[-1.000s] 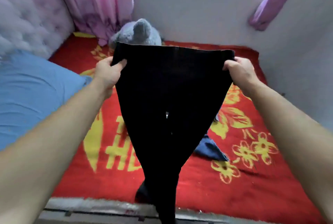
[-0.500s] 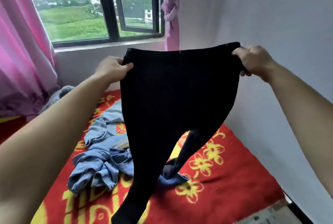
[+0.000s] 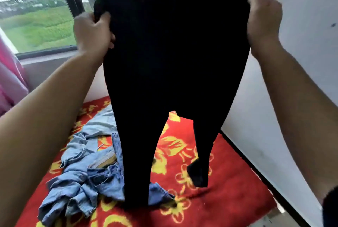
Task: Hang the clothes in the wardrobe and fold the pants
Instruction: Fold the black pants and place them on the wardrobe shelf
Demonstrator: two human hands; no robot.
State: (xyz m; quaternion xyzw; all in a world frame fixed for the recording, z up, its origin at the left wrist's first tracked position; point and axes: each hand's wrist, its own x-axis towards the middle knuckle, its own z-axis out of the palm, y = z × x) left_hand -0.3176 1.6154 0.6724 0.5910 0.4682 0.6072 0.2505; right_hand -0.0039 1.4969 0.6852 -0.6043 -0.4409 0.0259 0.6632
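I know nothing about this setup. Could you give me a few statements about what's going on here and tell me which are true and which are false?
1. The left hand and the right hand each grip the waistband of the black pants. True.
2. The pants lie folded flat on the red blanket. False: they are held up in the air, spread wide, with both legs dangling.
3. Crumpled blue denim clothes lie on the blanket, left of the pants. True.
4. The window shows darkness outside. False: it shows daylight, green fields and buildings.
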